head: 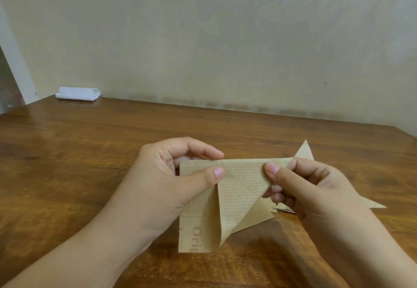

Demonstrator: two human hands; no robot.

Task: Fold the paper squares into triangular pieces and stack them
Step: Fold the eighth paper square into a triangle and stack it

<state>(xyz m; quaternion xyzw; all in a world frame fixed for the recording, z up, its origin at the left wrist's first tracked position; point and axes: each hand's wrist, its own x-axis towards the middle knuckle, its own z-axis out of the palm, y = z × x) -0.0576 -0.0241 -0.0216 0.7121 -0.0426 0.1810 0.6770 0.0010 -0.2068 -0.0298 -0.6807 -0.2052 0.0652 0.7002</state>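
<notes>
While pinched, creased kraft paper (237, 188).

Single head-worn wide-angle view, looking forward and down from close above wooden table (90, 152); faces pale wall (203, 39) at table's far edge. No second view.

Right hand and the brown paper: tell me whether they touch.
Touching. The head view shows the right hand pinching the brown paper's top right edge, thumb on its front.
</notes>
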